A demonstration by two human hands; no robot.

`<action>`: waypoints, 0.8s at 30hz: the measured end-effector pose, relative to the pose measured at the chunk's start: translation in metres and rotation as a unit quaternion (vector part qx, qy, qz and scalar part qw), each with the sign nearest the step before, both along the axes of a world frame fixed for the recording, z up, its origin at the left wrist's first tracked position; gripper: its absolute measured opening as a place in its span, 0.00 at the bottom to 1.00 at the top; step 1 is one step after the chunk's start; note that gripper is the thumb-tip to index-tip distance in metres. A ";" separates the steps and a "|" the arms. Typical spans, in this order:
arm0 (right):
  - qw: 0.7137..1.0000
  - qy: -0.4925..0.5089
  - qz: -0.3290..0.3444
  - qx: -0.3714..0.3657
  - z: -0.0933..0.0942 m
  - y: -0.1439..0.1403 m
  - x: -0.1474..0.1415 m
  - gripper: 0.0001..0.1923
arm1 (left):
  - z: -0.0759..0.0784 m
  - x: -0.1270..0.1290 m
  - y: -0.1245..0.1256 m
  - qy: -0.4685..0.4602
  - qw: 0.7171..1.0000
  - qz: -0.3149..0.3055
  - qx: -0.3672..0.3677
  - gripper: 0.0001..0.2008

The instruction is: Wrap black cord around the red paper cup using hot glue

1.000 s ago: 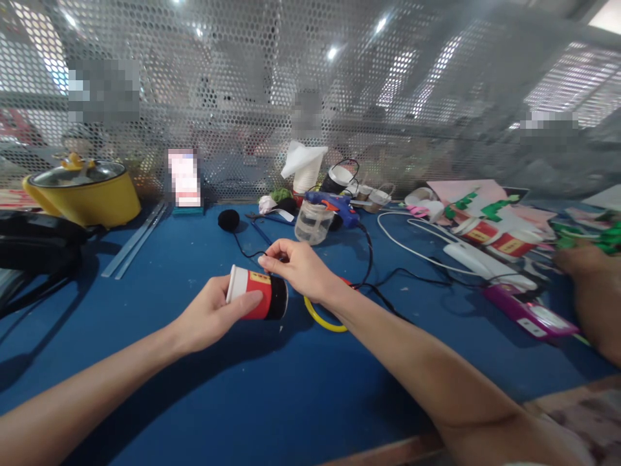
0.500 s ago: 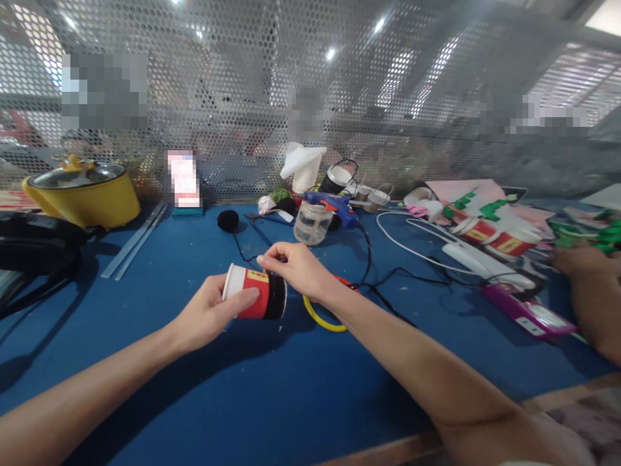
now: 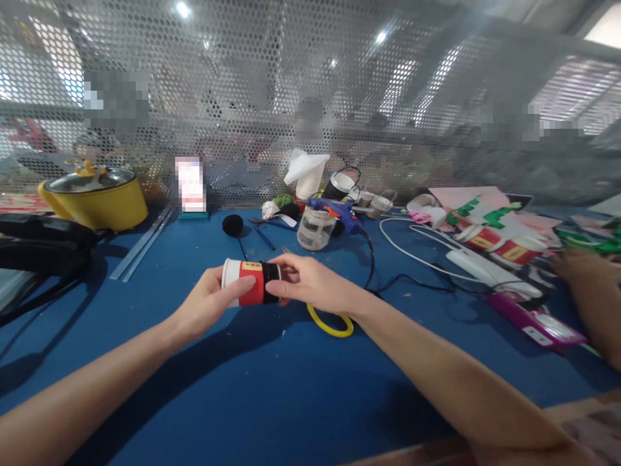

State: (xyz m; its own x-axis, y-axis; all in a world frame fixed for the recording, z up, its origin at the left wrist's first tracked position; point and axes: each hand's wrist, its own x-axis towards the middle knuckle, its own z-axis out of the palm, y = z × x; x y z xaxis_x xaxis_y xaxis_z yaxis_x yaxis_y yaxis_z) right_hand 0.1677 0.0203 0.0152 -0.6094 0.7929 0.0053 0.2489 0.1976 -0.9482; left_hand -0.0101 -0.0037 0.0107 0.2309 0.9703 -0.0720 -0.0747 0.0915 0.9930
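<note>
Sideways between both hands lies a small red, white and black paper cup (image 3: 250, 290), lifted above the blue bench (image 3: 272, 401). The left hand (image 3: 206, 310) curls around its white rim end, thumb across the red band; the right hand (image 3: 310, 285) pinches its black end with fingertips. Just below the right wrist rests a yellow plastic ring (image 3: 330, 323), and beyond the right hand stands a clear plastic jar (image 3: 314, 228).
</note>
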 end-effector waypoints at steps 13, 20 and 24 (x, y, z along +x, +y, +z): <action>0.909 -0.074 -0.053 0.408 -0.037 -0.024 -0.007 0.26 | -0.001 0.008 -0.002 0.017 0.993 0.021 -0.113 0.11; 0.916 -0.058 -0.057 0.392 -0.040 -0.023 -0.008 0.26 | -0.001 0.009 -0.001 0.050 0.992 0.038 -0.107 0.11; 0.921 -0.064 -0.065 0.378 -0.038 -0.022 -0.006 0.28 | -0.003 0.009 0.000 0.073 0.991 0.058 -0.096 0.11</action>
